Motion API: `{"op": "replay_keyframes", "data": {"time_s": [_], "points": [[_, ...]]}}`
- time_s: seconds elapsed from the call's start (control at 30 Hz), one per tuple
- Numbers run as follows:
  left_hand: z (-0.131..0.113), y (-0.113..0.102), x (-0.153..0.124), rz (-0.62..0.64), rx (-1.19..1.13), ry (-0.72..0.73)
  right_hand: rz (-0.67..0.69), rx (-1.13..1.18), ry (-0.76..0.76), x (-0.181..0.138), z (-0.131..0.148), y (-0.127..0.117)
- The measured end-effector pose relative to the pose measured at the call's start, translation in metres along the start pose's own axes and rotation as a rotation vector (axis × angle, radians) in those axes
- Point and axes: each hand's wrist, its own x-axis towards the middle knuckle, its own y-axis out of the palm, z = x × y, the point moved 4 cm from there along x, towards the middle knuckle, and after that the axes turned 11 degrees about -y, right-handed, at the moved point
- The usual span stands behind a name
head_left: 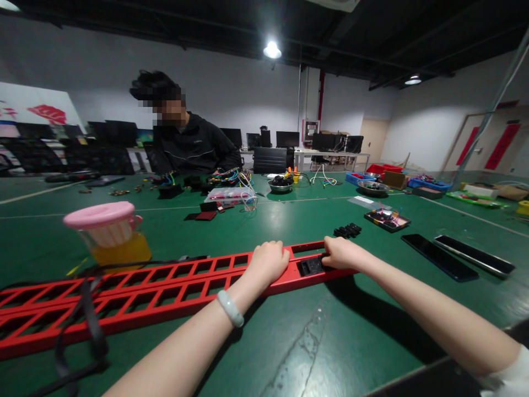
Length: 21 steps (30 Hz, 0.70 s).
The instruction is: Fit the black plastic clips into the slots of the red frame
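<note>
A long red metal frame (165, 284) with rows of rectangular openings lies across the green table (289, 342). My left hand (269, 261) rests curled on the frame near its right end, fingers folded over the top edge. My right hand (342, 253) presses a small black socket module (312, 267) that sits in one of the frame's openings, fingers closed on it. A few more black modules (347, 230) lie just beyond the frame's right end. A pale bangle (230, 307) circles my left wrist.
A pink-lidded cup of yellow liquid (108, 231) stands at left behind the frame. Black straps (88, 320) trail over the frame. Two dark flat panels (438, 256) lie at right. A person in black (185, 143) sits opposite among wires, bowls and trays.
</note>
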Motion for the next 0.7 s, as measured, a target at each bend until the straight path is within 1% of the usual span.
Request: {"op": "replay_keyframes", "data": {"time_s": [0.07,0.13,0.23,0.27,0.3,0.33,0.4,0.47,0.57,0.63,0.7], "points": [[0.000,0.000,0.000,0.002,-0.002,-0.003,0.010,0.070,-0.012,-0.001,-0.012,0.003],[0.001,0.000,0.000,0.002,-0.005,-0.002,0.011,0.240,-0.012,-0.003,-0.028,0.007],[0.000,0.001,0.001,-0.001,-0.010,0.001,-0.071,0.672,0.008,-0.007,-0.055,0.011],[0.000,0.001,0.001,-0.002,-0.010,0.002,-0.103,0.753,0.013,-0.009,-0.064,0.010],[0.000,0.001,0.001,-0.002,-0.011,0.002,-0.131,0.778,0.010,-0.011,-0.073,0.008],[0.000,0.001,0.001,-0.003,-0.011,0.002,-0.151,0.755,0.006,-0.012,-0.082,0.005],[0.001,0.001,0.002,-0.004,-0.011,0.003,-0.175,0.569,0.034,-0.016,-0.101,-0.003],[0.001,0.001,0.001,-0.006,-0.010,0.007,-0.168,0.270,0.162,-0.021,-0.124,-0.011],[0.001,0.001,0.001,-0.009,-0.009,0.010,-0.158,0.057,0.290,-0.029,-0.151,-0.016],[0.001,0.002,0.001,-0.010,-0.008,0.007,-0.145,-0.008,0.312,-0.033,-0.157,-0.014],[0.001,0.002,0.001,-0.012,-0.007,0.004,-0.141,-0.067,0.330,-0.034,-0.151,-0.012]]}}
